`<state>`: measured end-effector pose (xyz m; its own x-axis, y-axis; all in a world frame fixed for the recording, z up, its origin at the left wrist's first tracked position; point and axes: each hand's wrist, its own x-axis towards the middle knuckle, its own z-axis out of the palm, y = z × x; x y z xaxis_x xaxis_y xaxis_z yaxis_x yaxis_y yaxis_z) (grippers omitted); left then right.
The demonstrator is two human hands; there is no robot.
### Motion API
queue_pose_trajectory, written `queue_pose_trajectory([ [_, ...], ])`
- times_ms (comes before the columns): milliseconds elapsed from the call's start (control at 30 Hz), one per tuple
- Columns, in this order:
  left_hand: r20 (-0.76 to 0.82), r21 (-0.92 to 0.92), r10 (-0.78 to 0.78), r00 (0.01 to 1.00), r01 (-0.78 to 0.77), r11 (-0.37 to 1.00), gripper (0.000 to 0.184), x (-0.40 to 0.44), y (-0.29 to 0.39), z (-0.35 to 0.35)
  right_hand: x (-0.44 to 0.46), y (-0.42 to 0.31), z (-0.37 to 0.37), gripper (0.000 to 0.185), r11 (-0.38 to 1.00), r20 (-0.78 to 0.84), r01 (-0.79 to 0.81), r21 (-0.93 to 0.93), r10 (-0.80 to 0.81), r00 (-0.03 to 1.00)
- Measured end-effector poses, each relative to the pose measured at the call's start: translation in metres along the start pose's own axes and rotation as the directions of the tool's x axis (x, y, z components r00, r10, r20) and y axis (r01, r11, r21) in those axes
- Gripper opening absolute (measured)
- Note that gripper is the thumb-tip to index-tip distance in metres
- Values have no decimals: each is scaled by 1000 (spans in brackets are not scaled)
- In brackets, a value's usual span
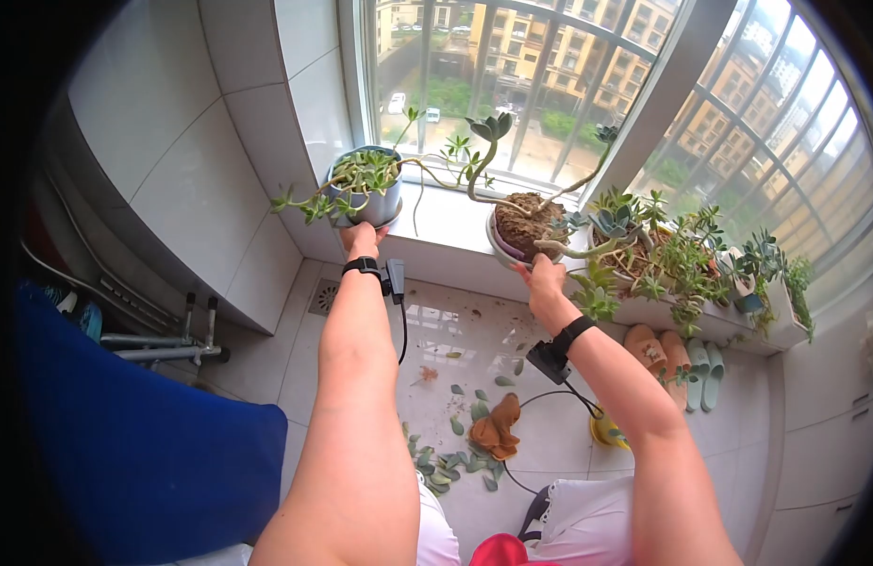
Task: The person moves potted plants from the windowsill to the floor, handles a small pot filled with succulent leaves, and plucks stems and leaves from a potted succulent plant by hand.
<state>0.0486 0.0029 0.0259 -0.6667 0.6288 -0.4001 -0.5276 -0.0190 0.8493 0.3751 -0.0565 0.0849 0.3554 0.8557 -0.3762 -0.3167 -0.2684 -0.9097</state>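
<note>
On the white windowsill (446, 222), a grey-blue pot (385, 203) with trailing succulents stands at the left on a saucer. My left hand (364, 238) reaches to the front of its base, fingers closed at the saucer's edge and partly hidden. Further right, a round pot (502, 236) holds a mound of brown soil (529, 222) and long-stemmed succulents. My right hand (542, 279) has its fingers wrapped on this pot's front rim. Both wrists wear black straps with small devices.
More potted succulents (681, 250) line the sill at the right, above slippers (677, 366). Fallen leaves (446, 467), a brown cloth (496, 427) and a yellow pot (606, 430) are on the tiled floor. A blue cover (153, 434) and metal frame (167, 347) stand left.
</note>
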Motion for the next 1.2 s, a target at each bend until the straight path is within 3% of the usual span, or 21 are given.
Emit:
queue_pose_trajectory([
  [100, 68, 7, -35, 997, 34, 999, 45, 9, -3, -4, 0, 3, 0, 48, 999, 10, -7, 34, 7, 1000],
  [300, 28, -18, 27, 999, -27, 999, 44, 5, -9, -2, -9, 4, 1, 53, 996, 31, -33, 79, 31, 999],
  [533, -7, -17, -46, 999, 46, 999, 34, 14, -15, -2, -21, -3, 5, 54, 991, 22, -65, 121, 63, 998],
  [633, 44, -57, -104, 994, 107, 993, 44, 27, -18, -4, -18, 2, 5, 48, 986, 55, -63, 157, 55, 997],
  [767, 41, -42, -86, 996, 87, 995, 45, 29, -21, -4, -10, 5, 4, 37, 988, 64, -67, 140, 59, 996],
  [867, 35, -29, -100, 994, 101, 994, 46, 33, -22, -5, -14, -1, 0, 49, 998, 93, -59, 22, 57, 994],
  [967, 27, -16, -113, 993, 114, 993, 48, 28, -18, -5, -9, -4, -1, 36, 998, 92, -55, 5, 54, 994],
  [1067, 47, -26, -110, 993, 111, 993, 50, 31, -18, -6, -8, -4, 1, 37, 999, 64, -47, -20, 49, 997],
  [1200, 50, -21, -105, 993, 106, 994, 51, 24, -16, -5, -6, -1, 2, 41, 996, 68, -58, 67, 54, 996],
])
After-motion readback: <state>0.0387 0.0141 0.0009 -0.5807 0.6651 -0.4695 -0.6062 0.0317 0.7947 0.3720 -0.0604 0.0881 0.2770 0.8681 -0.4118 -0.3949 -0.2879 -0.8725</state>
